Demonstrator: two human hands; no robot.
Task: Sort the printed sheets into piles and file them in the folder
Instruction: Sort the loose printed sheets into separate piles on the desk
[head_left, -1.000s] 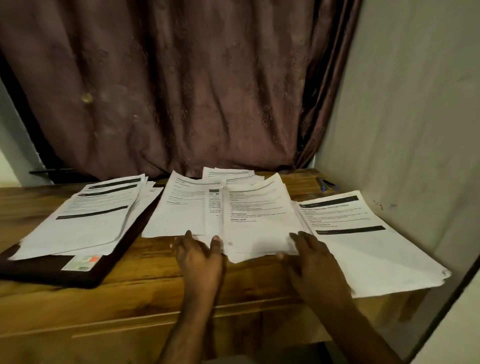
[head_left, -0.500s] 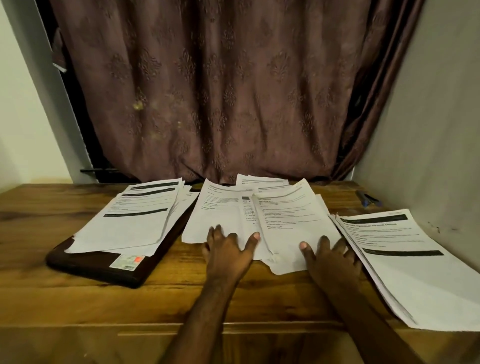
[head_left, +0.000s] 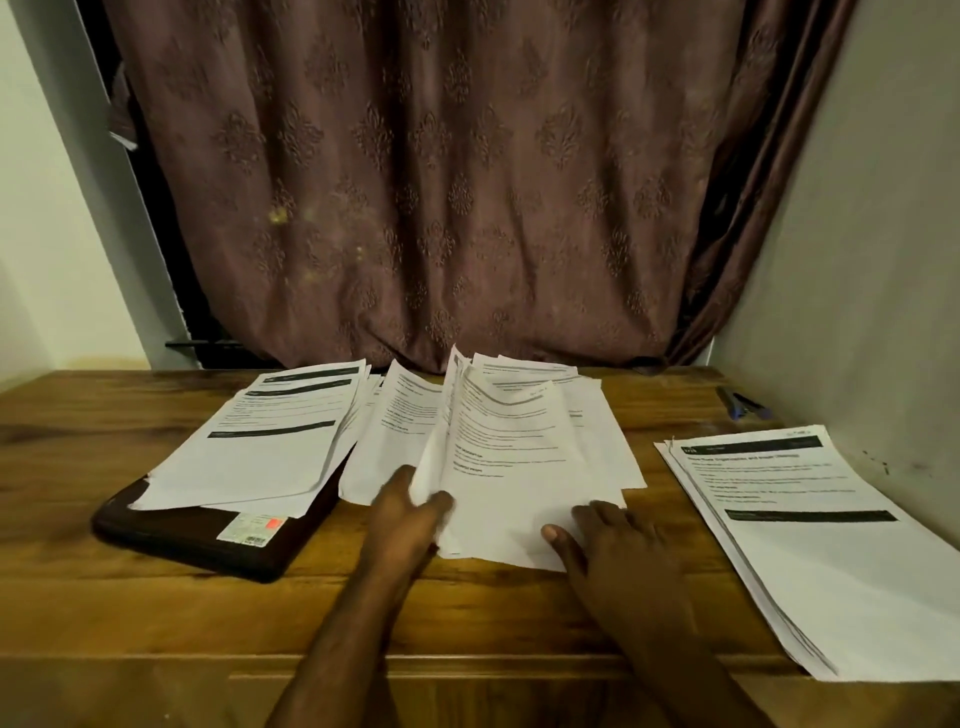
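While the left hand (head_left: 410, 514) pinches the middle pile's (head_left: 498, 457) left edge, lifting sheets at 12 o'clock, the right hand (head_left: 608, 535) presses it, fingers spread. Sorting seems unfinished; next, squaring this pile for the folder (head_left: 208, 540) at 10 o'clock.

On the desk (head_left: 156, 597) three groups of sheets lie in a row. The left pile (head_left: 249, 447) rests on a folder (head_left: 208, 540), overhanging its far and right edges. The middle pile (head_left: 498, 457), fanned and overlapping, sits just right of it, before the curtain (head_left: 441, 208). The right pile (head_left: 810, 530) lies well apart, against the wall (head_left: 857, 260). A pen (head_left: 740, 404) lies behind the right pile.
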